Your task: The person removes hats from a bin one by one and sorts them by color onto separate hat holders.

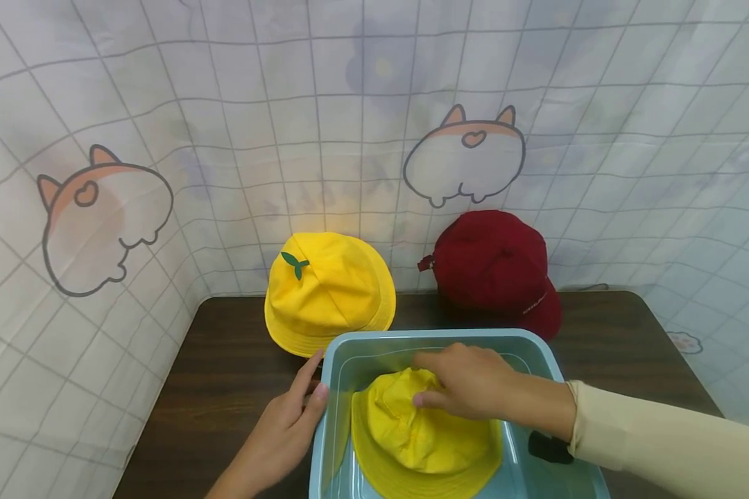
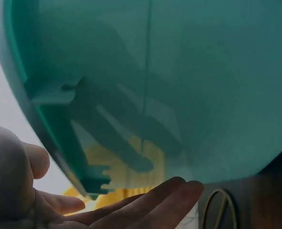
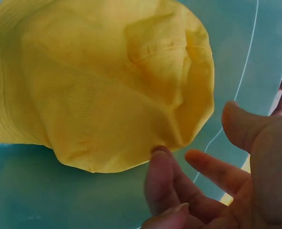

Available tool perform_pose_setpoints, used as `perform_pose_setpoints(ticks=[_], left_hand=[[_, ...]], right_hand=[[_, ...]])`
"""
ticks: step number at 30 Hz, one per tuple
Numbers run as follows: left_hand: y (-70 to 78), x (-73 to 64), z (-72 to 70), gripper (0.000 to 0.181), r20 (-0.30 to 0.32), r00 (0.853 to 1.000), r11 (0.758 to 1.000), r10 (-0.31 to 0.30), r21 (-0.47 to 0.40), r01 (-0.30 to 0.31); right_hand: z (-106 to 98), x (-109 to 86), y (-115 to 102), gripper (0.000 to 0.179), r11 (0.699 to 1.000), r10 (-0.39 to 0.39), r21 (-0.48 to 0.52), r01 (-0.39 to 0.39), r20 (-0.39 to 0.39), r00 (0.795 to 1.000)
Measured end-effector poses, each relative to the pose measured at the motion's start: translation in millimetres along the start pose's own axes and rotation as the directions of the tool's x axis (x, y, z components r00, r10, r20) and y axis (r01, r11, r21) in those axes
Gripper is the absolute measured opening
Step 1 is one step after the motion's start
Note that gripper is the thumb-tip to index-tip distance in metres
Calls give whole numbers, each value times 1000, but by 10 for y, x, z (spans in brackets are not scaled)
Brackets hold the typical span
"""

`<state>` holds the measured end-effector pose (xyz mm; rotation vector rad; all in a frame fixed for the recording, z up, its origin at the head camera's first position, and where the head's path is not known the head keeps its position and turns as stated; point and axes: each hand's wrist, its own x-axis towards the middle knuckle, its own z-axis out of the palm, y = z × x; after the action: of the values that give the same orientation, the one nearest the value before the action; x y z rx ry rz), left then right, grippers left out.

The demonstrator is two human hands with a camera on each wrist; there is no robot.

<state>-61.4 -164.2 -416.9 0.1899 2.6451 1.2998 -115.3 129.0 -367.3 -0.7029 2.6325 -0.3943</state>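
A yellow bucket hat (image 1: 424,443) lies in a light blue plastic basin (image 1: 437,334). Over its crown is my right hand (image 1: 474,382); in the right wrist view the thumb and fingers (image 3: 162,179) are spread apart, with a fingertip at the hat's edge and no fabric pinched. My left hand (image 1: 281,430) rests against the basin's left side. From the left wrist, its fingers (image 2: 164,205) look fairly straight along the outer wall. Part of the hat in the basin is hidden under my right hand.
Behind the basin on the dark wooden table (image 1: 181,388) sit another yellow bucket hat (image 1: 331,291) with a green sprout and a dark red cap (image 1: 493,270). A grid-patterned cloth (image 1: 349,138) hangs at the back and sides.
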Motion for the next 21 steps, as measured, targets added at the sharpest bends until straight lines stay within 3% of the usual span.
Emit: perform_pose_setpoints(ticks=[5,9,21], left_hand=[[-24,-10,89,55,-26,1000,1000,3,-13,-3],[-33,-24,120,55,-46,999,1000,12,-19,-12],[-17,-62,176,51,-98,993,997,71,22,-69]], right_hand=[[52,36,6,48,997,53,-64,-49,64,997],[98,46,20,49,996,59,-70,-55,64,996],[191,66,98,23,994,-64,-86,66,28,998]])
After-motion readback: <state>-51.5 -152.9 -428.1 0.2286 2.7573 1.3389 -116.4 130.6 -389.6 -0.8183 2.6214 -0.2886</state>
